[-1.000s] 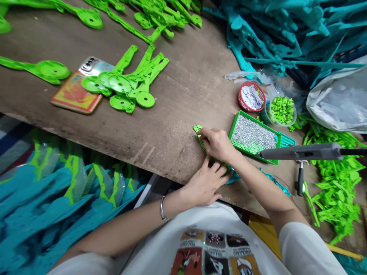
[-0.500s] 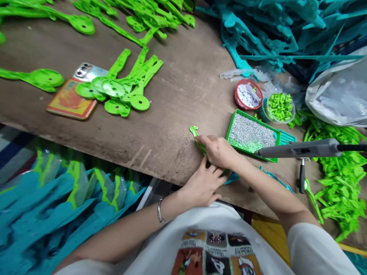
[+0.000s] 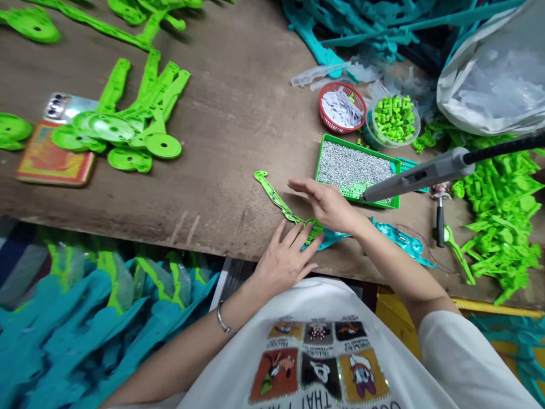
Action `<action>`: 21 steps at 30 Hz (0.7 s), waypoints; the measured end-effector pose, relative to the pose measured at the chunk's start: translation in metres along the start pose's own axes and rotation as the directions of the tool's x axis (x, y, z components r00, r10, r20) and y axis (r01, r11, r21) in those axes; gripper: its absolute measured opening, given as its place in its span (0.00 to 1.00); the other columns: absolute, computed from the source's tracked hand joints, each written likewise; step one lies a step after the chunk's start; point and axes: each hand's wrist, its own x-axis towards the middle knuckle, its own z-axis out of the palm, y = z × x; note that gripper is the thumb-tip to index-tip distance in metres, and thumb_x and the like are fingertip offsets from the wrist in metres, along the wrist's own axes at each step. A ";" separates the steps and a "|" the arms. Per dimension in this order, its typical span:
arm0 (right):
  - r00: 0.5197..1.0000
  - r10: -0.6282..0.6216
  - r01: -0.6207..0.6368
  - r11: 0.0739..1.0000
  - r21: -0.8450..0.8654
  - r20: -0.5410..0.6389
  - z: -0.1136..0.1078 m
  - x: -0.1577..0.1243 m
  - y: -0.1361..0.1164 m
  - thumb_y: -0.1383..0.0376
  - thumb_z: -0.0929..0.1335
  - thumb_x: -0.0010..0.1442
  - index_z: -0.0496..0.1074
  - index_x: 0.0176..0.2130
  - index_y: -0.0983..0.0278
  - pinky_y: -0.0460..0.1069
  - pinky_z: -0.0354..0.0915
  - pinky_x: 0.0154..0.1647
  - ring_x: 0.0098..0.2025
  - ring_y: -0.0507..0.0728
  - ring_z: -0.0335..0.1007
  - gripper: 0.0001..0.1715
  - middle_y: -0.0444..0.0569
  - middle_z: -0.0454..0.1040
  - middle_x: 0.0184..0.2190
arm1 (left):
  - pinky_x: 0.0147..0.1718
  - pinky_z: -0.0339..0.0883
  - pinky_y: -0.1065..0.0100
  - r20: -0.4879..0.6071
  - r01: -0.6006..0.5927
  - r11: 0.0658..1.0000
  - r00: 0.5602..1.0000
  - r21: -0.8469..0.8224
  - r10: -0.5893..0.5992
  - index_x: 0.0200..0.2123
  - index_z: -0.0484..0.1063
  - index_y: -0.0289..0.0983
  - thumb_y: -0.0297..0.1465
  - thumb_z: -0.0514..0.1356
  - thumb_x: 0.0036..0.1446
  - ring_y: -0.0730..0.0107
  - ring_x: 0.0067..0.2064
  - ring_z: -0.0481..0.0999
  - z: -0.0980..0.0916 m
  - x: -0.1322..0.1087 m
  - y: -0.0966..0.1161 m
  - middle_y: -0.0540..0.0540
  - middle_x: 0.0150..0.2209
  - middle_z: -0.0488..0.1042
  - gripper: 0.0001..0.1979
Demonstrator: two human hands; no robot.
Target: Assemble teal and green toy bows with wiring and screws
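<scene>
A long lime-green plastic part with a hooked tip lies near the table's front edge, its wider end over a teal plastic part. My left hand rests with fingers spread at that wider end, fingertips touching it. Above and to the right, my right hand is raised with its fingers stretched out, and nothing shows in it. Close beyond it is a green tray of small silvery pieces, probably screws. A grey electric screwdriver on a black cord slants over the tray with its tip at the near rim.
A red basket of white pieces and a clear tub of green bits stand behind the tray. Green parts heap at right, others lie by a phone. Teal pieces hang below the table edge. A black-handled tool lies right.
My right hand has lifted off the green part and opened. My left hand has flattened out over its wide end, and more of the part shows. The whole view has shifted.
</scene>
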 end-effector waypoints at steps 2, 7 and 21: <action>0.996 0.038 -0.042 0.998 -0.046 -0.087 -0.001 -0.023 -0.004 0.77 0.59 0.66 0.68 0.62 0.65 0.56 0.71 0.62 0.60 0.57 0.76 0.29 0.55 0.79 0.57 | 0.70 0.52 0.38 -0.018 -0.016 1.000 1.000 -0.011 0.016 0.70 0.62 0.38 0.45 0.57 0.68 0.44 0.69 0.64 -0.004 -0.001 0.000 0.33 0.69 0.65 0.32; 0.990 0.058 -0.082 0.979 -0.185 -0.129 0.016 -0.067 -0.010 0.74 0.61 0.68 0.72 0.56 0.65 0.58 0.72 0.59 0.55 0.60 0.77 0.21 0.55 0.80 0.51 | 0.69 0.58 0.45 -0.233 0.020 0.997 0.972 -0.078 -0.038 0.73 0.56 0.40 0.38 0.60 0.67 0.50 0.66 0.69 -0.012 -0.005 -0.026 0.35 0.64 0.71 0.34; 0.978 -0.055 -0.008 0.955 -0.295 -0.202 0.051 -0.084 0.005 0.69 0.65 0.70 0.77 0.55 0.63 0.59 0.72 0.54 0.50 0.62 0.70 0.17 0.57 0.77 0.50 | 0.68 0.57 0.43 -0.142 -0.062 0.997 0.988 0.051 0.069 0.65 0.68 0.45 0.30 0.57 0.68 0.54 0.63 0.73 -0.014 0.005 -0.084 0.45 0.63 0.75 0.24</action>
